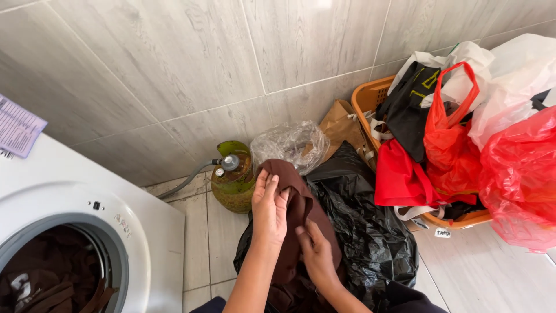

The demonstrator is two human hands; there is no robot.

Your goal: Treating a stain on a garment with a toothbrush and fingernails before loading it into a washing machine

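Left hand point(270, 210) and right hand point(317, 255) both pinch brown garment point(295, 203), lifting it clear above black bag point(365, 232), right of washer point(87, 232).

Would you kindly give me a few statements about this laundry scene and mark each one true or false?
1. Both hands hold a brown garment. True: the left hand and right hand grip it.
2. The washing machine drum is empty. False: dark brown clothes lie inside.
3. A green gas cylinder stands by the tiled wall. True.
4. The orange basket holds folded towels. False: it is stuffed with red, white and black bags.
5. The garment comes up out of a black plastic bag. True.
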